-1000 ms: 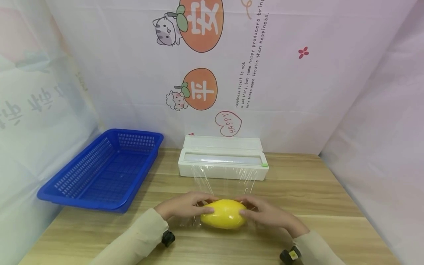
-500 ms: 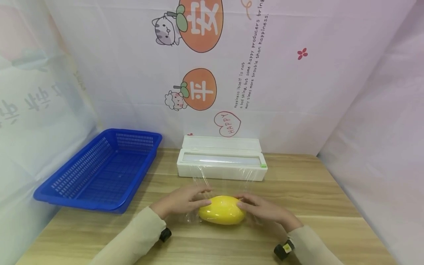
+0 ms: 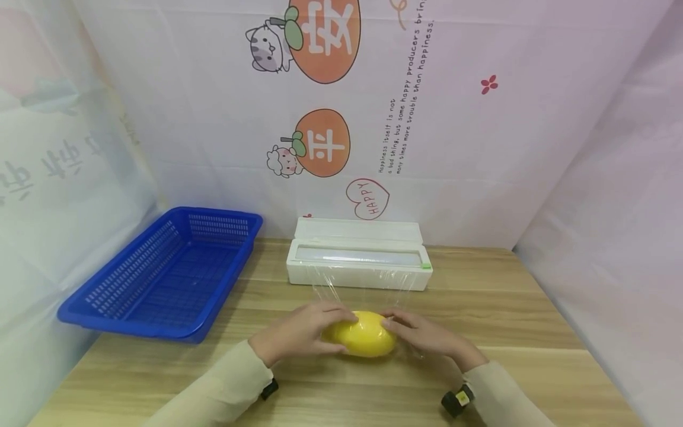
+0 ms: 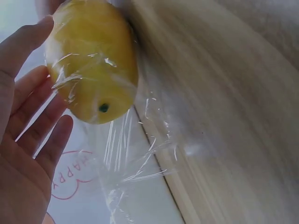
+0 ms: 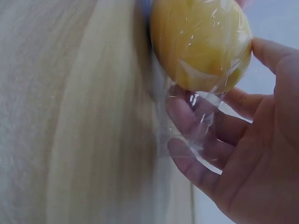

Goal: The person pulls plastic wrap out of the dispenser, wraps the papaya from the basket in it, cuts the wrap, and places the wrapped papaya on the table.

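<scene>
A yellow oval fruit (image 3: 368,334), shaped like a mango, is wrapped in clear, shiny cling film. A small dark green stem spot shows on its end in the left wrist view. My left hand (image 3: 306,332) holds the left end, thumb on the near side and fingers over the top. On the right end, my right hand (image 3: 427,333) grips with the thumb on top and fingers behind. Loose cling film (image 4: 140,161) hangs off the fruit's end. From the fruit the film runs back to a white cling film box (image 3: 358,276), whose lid is up.
A blue plastic basket (image 3: 224,284) stands at the left on the wooden table (image 3: 512,332). Behind the box rises a white printed cloth (image 3: 453,148), and similar cloth hangs at both sides.
The fruit has shifted slightly away from me, toward the box. My left hand has moved further over its left end, its thumb going from the top to the near side.
</scene>
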A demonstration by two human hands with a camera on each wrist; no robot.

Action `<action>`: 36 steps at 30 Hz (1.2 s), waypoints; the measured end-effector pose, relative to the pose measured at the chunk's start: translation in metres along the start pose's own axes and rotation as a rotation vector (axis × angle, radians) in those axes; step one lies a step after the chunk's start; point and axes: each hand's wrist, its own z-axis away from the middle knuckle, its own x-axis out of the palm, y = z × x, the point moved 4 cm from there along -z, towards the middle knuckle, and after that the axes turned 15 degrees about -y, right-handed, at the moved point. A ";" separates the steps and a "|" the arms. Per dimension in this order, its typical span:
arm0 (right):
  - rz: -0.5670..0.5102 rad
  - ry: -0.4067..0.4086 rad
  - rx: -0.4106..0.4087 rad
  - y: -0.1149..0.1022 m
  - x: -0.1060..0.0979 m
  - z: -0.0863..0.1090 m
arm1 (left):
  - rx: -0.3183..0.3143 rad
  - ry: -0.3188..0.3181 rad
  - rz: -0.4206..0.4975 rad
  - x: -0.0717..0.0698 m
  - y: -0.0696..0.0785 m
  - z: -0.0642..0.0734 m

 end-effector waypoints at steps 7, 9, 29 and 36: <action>0.171 0.216 -0.056 -0.018 -0.006 0.007 | -0.023 -0.013 0.045 0.004 -0.006 -0.009; 0.253 0.315 -0.083 -0.027 -0.007 0.010 | -0.032 -0.016 0.058 0.004 -0.008 -0.010; 0.628 0.418 -0.101 -0.043 0.016 0.005 | -0.061 -0.058 0.095 0.007 -0.022 -0.015; 0.598 0.427 -0.032 -0.036 0.015 -0.007 | -0.150 -0.063 0.185 0.013 -0.029 -0.016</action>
